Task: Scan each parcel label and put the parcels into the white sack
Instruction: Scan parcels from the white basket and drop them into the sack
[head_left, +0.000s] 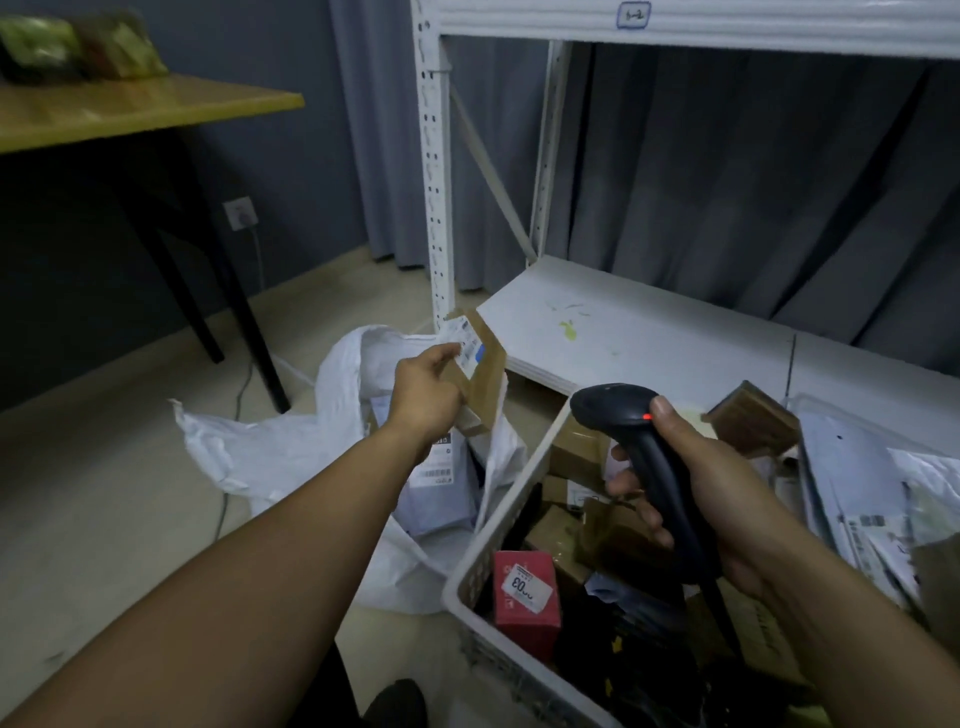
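My left hand (427, 387) grips a small brown cardboard parcel (483, 371) with a white label, held over the open mouth of the white sack (291, 447) on the floor. Inside the sack lies a pale parcel with a barcode label (439, 486). My right hand (711, 499) grips a black handheld barcode scanner (631, 434) with a small red light lit, above a white plastic crate (498, 551). The crate holds several parcels, among them a red box (524, 592) and brown boxes (571, 530).
A white metal shelving rack (623, 327) stands behind the sack and crate, its low shelf bare. More grey and white mail bags (857, 483) lie at the right. A wooden table (130, 109) with black legs stands at the left. A cable runs across the floor.
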